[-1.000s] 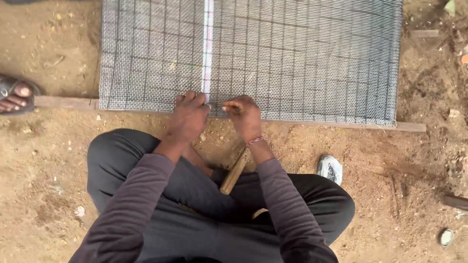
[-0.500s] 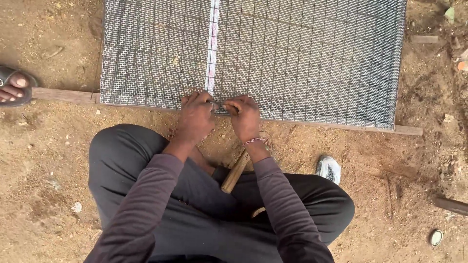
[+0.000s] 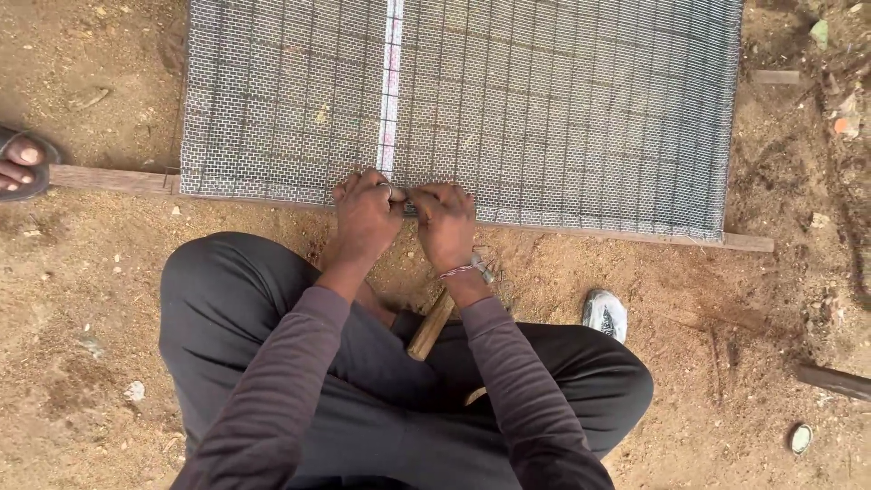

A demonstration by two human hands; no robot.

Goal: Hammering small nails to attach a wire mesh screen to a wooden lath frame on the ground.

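Bare dirt ground, no containers I can see. Wire mesh (image 3: 544, 100) lies flat on a wooden strip (image 3: 635, 234). Left hand (image 3: 365, 216) and right hand (image 3: 445, 220) are both clenched at the mesh's near edge, touching each other, pinching something small I can't make out. Wooden handle (image 3: 430, 327) sits between my knees. Someone's sandalled foot (image 3: 20, 163) at far left.
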